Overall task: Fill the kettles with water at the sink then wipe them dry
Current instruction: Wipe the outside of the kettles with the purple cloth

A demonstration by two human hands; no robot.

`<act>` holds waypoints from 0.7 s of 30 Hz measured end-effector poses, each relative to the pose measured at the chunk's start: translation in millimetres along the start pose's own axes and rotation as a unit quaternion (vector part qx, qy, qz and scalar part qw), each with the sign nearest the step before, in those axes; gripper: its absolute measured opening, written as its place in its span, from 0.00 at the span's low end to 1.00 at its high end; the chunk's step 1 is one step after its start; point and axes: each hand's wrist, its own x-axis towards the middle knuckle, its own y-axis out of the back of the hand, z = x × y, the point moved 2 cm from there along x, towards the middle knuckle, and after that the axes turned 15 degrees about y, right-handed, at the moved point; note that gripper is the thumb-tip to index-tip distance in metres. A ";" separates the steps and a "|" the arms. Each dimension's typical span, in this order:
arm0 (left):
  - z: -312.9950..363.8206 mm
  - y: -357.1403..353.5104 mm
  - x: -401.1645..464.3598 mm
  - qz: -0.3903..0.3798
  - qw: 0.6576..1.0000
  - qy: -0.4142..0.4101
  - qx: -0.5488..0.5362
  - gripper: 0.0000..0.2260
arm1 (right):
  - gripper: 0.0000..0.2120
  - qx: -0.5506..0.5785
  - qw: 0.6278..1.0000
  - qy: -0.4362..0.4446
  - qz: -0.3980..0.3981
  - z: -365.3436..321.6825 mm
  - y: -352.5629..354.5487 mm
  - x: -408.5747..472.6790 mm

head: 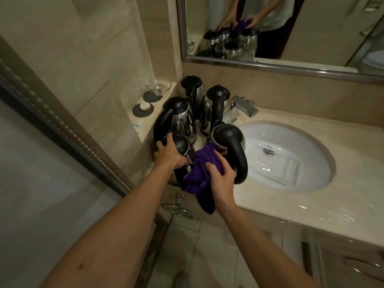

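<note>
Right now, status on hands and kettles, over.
Left hand gripping near kettle. Right hand pressing purple cloth on it. Four other kettles crowd close; sink beside.

We see kettles (184,121) of polished, mirror-bright metal with smooth black plastic handles and lids. The cloth (200,169) is soft purple fabric, matt and crumpled. The tabletop (311,206) looks like pale polished stone, wet and glossy. The sink (291,154) is glazed white ceramic, the tap (245,106) shiny chrome, and the bowl (159,86) clear glass.
</note>
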 end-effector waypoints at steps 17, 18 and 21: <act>-31.1 29.3 25.4 -0.102 0.984 -0.127 0.068 0.61 | 0.15 0.035 0.972 -0.209 0.102 76.0 -52.8 9.3; -29.9 30.0 25.6 -0.109 0.983 -0.127 0.073 0.61 | 0.15 0.023 0.968 -0.227 0.103 79.9 -50.6 5.5; -28.5 30.0 27.0 -0.111 0.983 -0.128 0.072 0.61 | 0.15 0.004 0.983 -0.166 0.084 72.5 -50.6 1.5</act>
